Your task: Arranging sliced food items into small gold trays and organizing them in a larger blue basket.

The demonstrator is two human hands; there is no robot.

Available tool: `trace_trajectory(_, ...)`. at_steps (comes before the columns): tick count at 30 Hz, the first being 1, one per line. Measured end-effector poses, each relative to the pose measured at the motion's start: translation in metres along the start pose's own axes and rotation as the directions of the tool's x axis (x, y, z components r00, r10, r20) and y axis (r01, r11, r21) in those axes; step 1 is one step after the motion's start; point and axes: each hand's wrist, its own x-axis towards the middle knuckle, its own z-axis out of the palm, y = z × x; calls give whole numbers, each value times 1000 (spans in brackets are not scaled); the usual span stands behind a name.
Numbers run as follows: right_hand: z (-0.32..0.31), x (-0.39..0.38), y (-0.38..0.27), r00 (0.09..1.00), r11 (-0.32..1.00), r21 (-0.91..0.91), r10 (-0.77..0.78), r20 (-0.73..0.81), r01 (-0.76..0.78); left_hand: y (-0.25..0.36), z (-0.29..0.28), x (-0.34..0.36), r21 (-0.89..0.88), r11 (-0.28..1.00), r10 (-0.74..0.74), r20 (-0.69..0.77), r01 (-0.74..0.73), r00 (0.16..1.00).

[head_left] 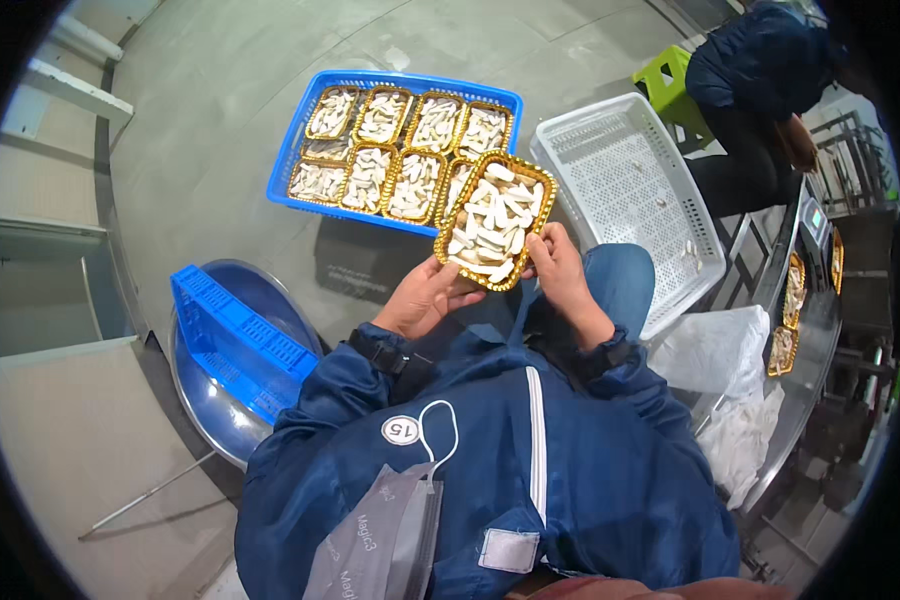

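Observation:
I hold a gold tray (501,221) with a ridged rim, tilted over my lap and filled with pale, elongated pieces that look like small mushrooms. My left hand (425,298) grips its lower left corner, some fingers tucked beneath. The right hand (566,271) pinches the right edge, thumb on the rim. Just beyond, a blue plastic crate (292,139) contains several similar filled gold trays (367,178), side by side in two rows, with at least one more layer showing below. The held tray overlaps the crate's near right corner and hides part of it.
To the right lies a white perforated crate (625,165) with a few loose pieces. Another blue crate (235,335) leans in a round blue basin (260,280) at left. A co-worker (755,95), green stool (667,85), clear plastic bag (715,350) and metal table (808,370) with trays are on the right.

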Motion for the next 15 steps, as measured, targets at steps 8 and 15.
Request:
trace_trajectory(8, 6, -1, -2, 995, 996, -23, 84, 46, -83, 12, -13, 7, 75, 994, 83, -114, -74, 990)
trace_trajectory(15, 31, 6, -11, 915, 761, -517, -379, 135, 392, 61, -95, 6, 105, 966, 255, -265, -235, 930)
